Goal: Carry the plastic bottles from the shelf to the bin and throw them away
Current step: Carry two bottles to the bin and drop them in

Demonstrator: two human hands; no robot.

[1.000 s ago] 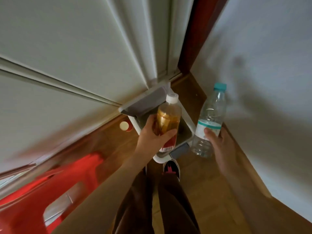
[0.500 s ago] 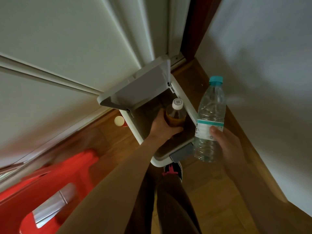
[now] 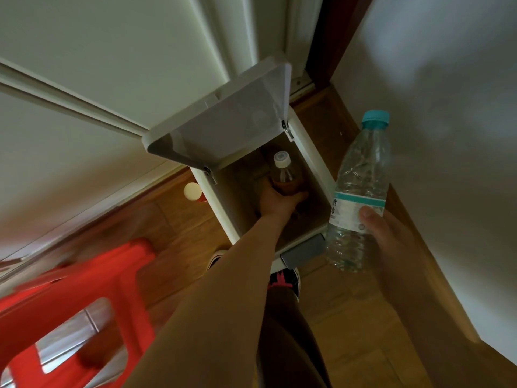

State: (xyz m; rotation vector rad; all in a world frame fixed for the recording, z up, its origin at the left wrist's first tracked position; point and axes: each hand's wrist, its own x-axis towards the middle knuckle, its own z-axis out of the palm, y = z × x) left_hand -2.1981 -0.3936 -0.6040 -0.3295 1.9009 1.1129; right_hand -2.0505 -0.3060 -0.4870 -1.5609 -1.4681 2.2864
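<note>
Amber bottle (image 3: 286, 177) lowered deeper into bin (image 3: 309, 152), base hidden.

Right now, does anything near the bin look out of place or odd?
One thing: a small red container with a pale cap stands on the wooden floor left of the open bin, outside it. Otherwise all looks normal: the left hand holds the amber bottle inside the bin, and the right hand holds the clear bottle.
</note>
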